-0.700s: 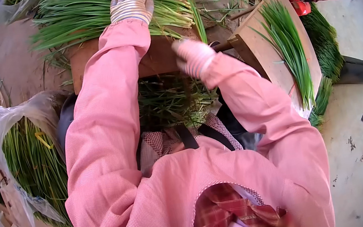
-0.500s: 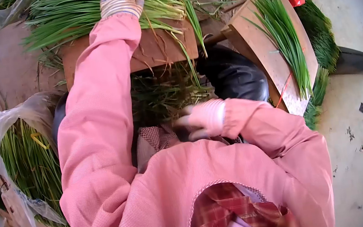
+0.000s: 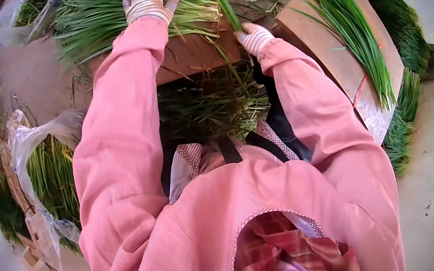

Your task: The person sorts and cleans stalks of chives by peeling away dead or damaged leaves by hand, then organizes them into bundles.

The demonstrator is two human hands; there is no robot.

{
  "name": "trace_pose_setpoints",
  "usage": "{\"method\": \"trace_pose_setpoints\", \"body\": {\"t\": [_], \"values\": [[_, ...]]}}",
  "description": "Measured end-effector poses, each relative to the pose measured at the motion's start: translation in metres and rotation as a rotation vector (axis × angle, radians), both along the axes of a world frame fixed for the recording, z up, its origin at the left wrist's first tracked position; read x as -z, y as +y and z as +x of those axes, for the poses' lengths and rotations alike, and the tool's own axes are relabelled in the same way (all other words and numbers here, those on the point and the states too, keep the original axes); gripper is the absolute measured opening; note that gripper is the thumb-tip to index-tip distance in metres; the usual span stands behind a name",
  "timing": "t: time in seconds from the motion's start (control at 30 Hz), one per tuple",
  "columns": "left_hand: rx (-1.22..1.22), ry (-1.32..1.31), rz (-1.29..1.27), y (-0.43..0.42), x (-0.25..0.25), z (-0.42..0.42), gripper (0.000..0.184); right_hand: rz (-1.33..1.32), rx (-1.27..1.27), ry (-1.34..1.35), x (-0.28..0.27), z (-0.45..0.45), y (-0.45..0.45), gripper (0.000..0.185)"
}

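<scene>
Left hand (image 3: 150,3): spread, palm down on our green stalk pile (image 3: 91,25), far side of the worktop (image 3: 185,58), pale ends toward its right edge. Our right hand (image 3: 255,37) touches loose stalks (image 3: 223,1) by that edge; we can't tell if it's gripping.

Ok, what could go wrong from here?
1. The left hand rests on the loose pile of stalks; a sideways drag might skew it.
2. The right hand is at the lower end of a few separate stalks. Its grip isn't clear, so they could slip.
3. The bunch on the side board lies near the right arm; a bump might shift it.
</scene>
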State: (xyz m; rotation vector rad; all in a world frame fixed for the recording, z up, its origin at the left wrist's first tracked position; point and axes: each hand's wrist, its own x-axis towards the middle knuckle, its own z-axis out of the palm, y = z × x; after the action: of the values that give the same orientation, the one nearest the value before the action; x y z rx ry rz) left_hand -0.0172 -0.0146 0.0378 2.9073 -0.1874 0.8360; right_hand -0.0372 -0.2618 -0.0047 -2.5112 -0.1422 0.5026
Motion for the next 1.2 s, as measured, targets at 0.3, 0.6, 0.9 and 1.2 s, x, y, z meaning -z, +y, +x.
{"method": "trace_pose_setpoints", "body": {"t": [0.3, 0.6, 0.9, 1.2], "values": [[0.651, 0.342, -0.210, -0.105, 0.000, -0.167, 0.028, 1.190, 0.382, 0.051, -0.121, -0.053, -0.031, 0.025], [0.321, 0.422, -1.941, -0.066, -0.029, -0.227, 0.052, 0.597, -0.545, 0.527, -0.114, -0.163, 0.043, 0.028], [-0.232, 0.515, -2.312, -0.048, 0.021, -0.251, 0.055, -0.221, -0.311, -0.514, -0.075, -0.078, 0.068, 0.055], [0.026, 0.616, -1.793, -0.044, -0.049, -0.244, 0.036, -0.149, -0.584, -0.518, -0.035, -0.038, 0.071, 0.023]]}}
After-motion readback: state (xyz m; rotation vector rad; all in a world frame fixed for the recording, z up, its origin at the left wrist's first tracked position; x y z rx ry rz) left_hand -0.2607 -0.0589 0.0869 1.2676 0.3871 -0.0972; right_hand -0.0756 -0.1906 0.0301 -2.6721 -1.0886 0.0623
